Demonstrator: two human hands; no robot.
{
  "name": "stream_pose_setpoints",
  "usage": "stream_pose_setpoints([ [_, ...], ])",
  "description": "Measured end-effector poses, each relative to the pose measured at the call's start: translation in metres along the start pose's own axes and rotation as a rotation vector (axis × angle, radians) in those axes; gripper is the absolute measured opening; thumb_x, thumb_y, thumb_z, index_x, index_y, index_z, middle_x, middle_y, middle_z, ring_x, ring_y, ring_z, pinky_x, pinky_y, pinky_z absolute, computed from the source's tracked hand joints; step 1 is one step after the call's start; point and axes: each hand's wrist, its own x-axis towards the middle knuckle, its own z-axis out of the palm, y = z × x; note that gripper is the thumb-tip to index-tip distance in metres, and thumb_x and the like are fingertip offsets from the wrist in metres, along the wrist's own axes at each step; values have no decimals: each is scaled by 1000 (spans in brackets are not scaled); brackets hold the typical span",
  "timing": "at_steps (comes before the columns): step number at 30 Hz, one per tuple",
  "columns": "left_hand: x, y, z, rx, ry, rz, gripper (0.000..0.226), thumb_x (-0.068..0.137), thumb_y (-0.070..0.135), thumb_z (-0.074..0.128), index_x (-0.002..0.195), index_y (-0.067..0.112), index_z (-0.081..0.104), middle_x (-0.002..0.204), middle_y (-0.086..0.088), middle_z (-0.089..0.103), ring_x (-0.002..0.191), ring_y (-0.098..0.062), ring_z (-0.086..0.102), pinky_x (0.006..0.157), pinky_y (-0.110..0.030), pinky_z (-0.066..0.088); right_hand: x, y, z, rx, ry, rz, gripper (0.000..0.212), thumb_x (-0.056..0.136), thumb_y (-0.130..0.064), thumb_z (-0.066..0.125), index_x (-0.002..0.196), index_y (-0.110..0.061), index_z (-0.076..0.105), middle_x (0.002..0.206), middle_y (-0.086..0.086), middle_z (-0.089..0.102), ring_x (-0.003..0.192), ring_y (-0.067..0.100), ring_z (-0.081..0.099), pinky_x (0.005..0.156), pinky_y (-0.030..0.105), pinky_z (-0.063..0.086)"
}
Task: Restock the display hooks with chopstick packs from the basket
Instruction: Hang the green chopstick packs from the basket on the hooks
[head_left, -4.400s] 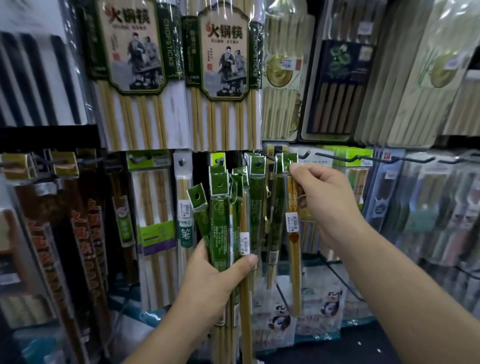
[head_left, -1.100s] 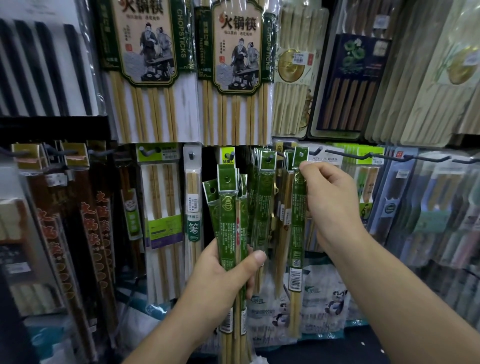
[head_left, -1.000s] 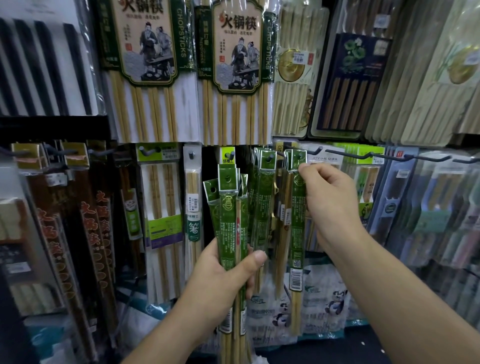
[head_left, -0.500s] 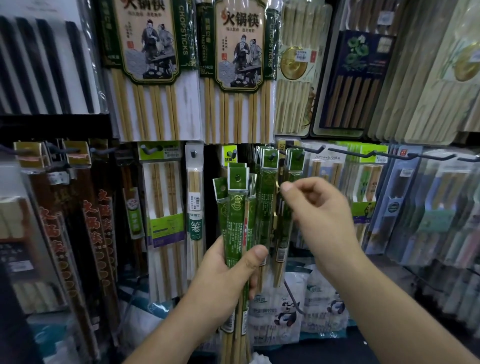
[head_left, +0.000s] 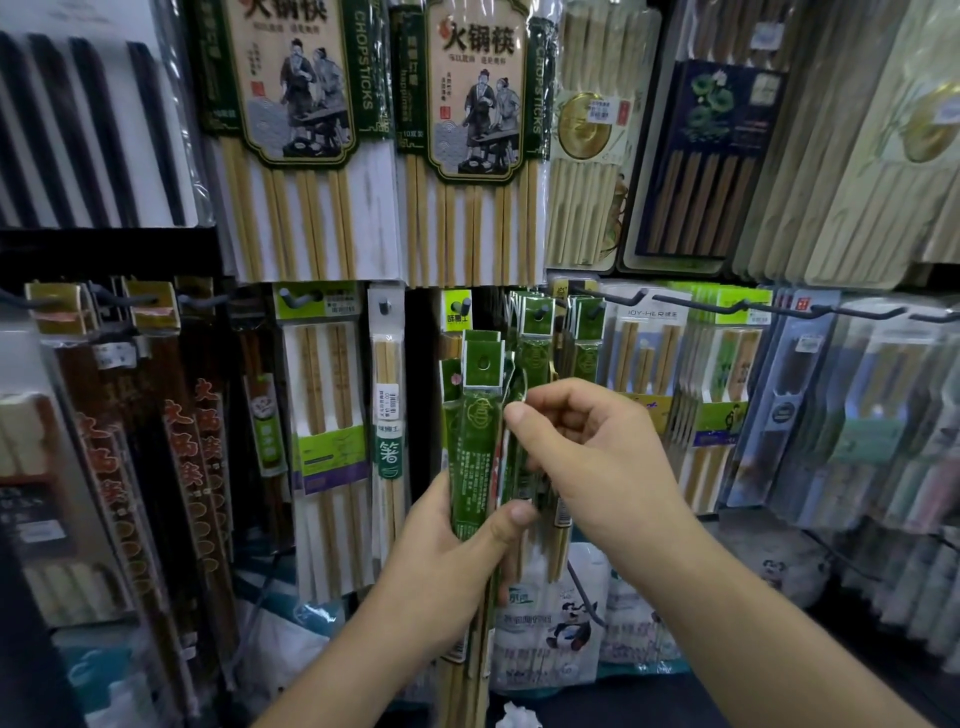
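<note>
We see the left hand (head_left: 447, 566) at six o'clock in the view, wrapped round the lower half of a bundle of green chopstick packs (head_left: 475, 447). It holds them upright, headers up. We judge this is so that the punched hole in the front header (head_left: 483, 364) faces the rack and each pack can be peeled off singly. The right hand (head_left: 597, 457) sits at three o'clock of the bundle's top, fingers curled and thumb tip against the edge of the front pack. Whether it has a pack pinched or is only feeling for one, we cannot tell. The basket is out of sight. The target looks to be the row of hung green packs (head_left: 535, 322) at twelve o'clock of the bundle, just above and behind it, with their pegs poking through the headers. Room is tight. The hot-pot chopstick packs (head_left: 478, 130) hang low at twelve o'clock, so a lifted pack has little headroom. The long black wire hooks (head_left: 727, 306) jut out at two o'clock, where a sleeve or knuckle could snag. A slim bamboo pair pack (head_left: 387, 415) hangs close at nine o'clock. The freest path seems straight toward us, then up and onto a peg tip.
</note>
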Motion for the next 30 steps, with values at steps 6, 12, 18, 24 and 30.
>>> stream_pose_setpoints([
  [6,0,-3,1,27,42,26,54,59,92,64,103,61,61,95,23,74,83,5,70,67,-19,54,2,6,-2,-37,38,20,19,95,-19,67,76,-22,69,65,-1,58,63,13,53,55,26,47],
  [12,3,-6,-2,-39,103,-75,25,74,70,66,85,47,67,78,9,76,69,-5,72,60,-18,54,27,-9,-23,115,234,79,28,98,-27,64,72,-30,74,66,-8,60,62,7,52,59,22,45],
  [18,3,-5,-7,-144,22,-113,21,77,59,70,77,40,63,59,-4,60,47,-21,56,49,-29,51,53,-13,-33,17,267,98,34,101,-28,58,74,-8,60,72,6,39,66,19,33,54,18,39],
  [24,3,-8,-8,-114,22,-117,21,75,61,70,77,41,64,61,-4,63,50,-22,59,52,-29,53,58,-15,-33,22,271,104,42,100,-26,56,80,9,48,73,9,35,67,23,29,61,29,33],
  [30,3,-8,-7,-94,13,-96,17,80,56,70,75,41,63,61,-4,62,49,-21,58,51,-30,53,59,-20,-35,-11,246,124,27,97,-21,55,75,-6,51,68,8,32,60,20,28,52,29,27],
])
